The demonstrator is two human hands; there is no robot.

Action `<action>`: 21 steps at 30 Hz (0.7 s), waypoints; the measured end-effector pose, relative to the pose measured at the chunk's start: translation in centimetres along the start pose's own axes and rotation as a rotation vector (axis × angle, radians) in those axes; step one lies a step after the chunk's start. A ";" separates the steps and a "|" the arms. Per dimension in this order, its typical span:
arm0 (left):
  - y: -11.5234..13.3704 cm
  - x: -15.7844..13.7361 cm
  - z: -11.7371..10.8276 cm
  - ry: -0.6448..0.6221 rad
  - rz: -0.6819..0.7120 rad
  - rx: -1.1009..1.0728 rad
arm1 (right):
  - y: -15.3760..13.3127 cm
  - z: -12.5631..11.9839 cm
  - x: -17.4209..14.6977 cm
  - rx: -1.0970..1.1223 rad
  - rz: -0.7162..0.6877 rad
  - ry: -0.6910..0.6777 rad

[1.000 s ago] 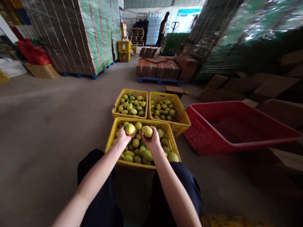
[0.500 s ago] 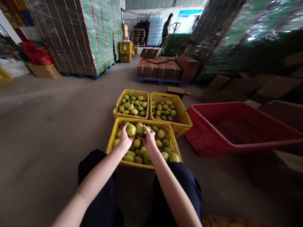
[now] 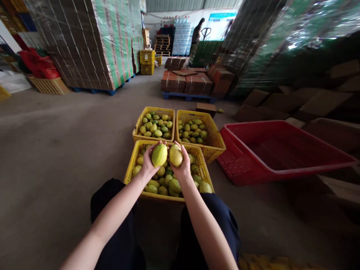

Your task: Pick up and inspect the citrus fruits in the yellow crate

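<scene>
My left hand [image 3: 150,162] is wrapped round a yellow-green papaya [image 3: 159,155] with a ridged skin. In my right hand [image 3: 183,163] sits a second, rounder papaya [image 3: 176,156], yellowish and a little mottled. Both fruits are held side by side, a narrow gap apart, above the near yellow crate [image 3: 129,167]. Many more green and yellow papayas [image 3: 174,185] lie loose in that crate, partly hidden by my hands and forearms.
Behind stand two more yellow crates of fruit, the left one [image 3: 137,129] and the right one [image 3: 215,140]. A red crate [image 3: 242,165] is to the right. Flattened cartons [image 3: 198,84] lie on a blue pallet farther off. Wrapped stacks [image 3: 115,48] flank the floor; a person [image 3: 197,32] stands far back.
Both hands have raised their papayas slightly and turned them upward. The right hand's fruit, low among the others before, now shows its face fully. The view has shifted slightly.
</scene>
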State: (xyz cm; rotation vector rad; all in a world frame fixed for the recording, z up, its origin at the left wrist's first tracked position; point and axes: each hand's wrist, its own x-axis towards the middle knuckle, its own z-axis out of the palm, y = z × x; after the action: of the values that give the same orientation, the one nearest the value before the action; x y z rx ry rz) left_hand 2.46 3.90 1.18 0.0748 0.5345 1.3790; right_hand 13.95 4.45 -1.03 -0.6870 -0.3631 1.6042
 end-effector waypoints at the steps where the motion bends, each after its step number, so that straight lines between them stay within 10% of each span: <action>1: 0.2 -0.2 0.2 -0.024 -0.023 -0.010 | -0.3 0.3 -0.3 0.039 0.002 0.000; 21: 2.4 -0.6 -2.3 0.137 -0.125 -0.117 | 1.9 -0.6 0.3 -0.061 0.214 0.072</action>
State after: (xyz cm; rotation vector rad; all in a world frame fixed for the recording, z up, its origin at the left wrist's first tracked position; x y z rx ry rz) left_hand -0.71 3.27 0.25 -0.1467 0.5621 1.2958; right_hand 12.82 4.32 -2.73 -0.8509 -0.2938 1.7711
